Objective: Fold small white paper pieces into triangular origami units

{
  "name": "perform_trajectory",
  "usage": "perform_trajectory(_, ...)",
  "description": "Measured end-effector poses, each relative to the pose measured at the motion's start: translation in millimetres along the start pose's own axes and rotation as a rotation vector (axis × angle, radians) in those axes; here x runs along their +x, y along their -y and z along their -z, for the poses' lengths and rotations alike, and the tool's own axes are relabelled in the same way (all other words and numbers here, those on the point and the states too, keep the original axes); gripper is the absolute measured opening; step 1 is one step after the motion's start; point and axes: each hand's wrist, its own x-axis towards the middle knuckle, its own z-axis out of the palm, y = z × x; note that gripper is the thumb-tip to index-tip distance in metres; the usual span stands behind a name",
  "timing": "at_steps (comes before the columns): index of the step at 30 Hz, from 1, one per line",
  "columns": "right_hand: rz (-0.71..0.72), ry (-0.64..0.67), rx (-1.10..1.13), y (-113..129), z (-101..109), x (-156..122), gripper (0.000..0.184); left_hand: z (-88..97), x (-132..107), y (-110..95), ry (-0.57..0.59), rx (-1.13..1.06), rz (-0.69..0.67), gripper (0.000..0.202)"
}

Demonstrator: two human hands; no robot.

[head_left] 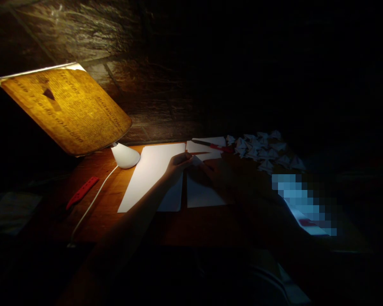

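Note:
My left hand (178,162) reaches in over the white sheets, with its thumb and fingers closed on a small piece of white paper (197,160). From the other side my right hand (214,169) pinches the same piece; its fingers are dark and partly lost in shadow. Beneath both hands lie a stack of white paper (156,170) on the left and another white sheet (204,195) on the right. Just beyond my right hand, a knife-like tool with a dark blade and red handle (221,148) rests across more paper.
Several folded white paper shapes (266,165) lie at the back right. A lit lamp with a printed shade (73,112) and white base (126,156) stands left, its cord trailing forward. A red, holed strip (82,191) lies near it. A blurred-out bluish rectangle (303,204) glows at right.

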Motion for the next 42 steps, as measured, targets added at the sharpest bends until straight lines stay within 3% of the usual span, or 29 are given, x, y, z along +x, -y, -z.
perform_trajectory(6,-0.042,-0.063,-0.017,9,7,-5,0.04,-1.4,-1,0,-0.028,0.035,-0.015,0.057)
perform_trajectory(13,0.027,-0.136,0.185,-1,-1,0,0.039,-9.4,-10,-16,0.021,0.189,-0.054,0.059)
perform_trajectory(18,-0.03,-0.201,0.353,-6,-7,7,0.028,-10.1,-9,-16,0.017,0.19,-0.059,0.056)
perform_trajectory(33,-0.084,-0.208,0.508,6,6,5,0.012,-5.2,-6,-15,0.094,0.25,-0.084,0.047)
perform_trajectory(38,-0.057,-0.227,0.551,2,3,5,0.017,-7.6,-6,-15,0.088,0.189,-0.057,0.05)
perform_trajectory(42,-0.059,-0.227,0.627,-7,-5,10,0.025,-9.2,-6,-15,0.004,0.209,-0.109,0.044)
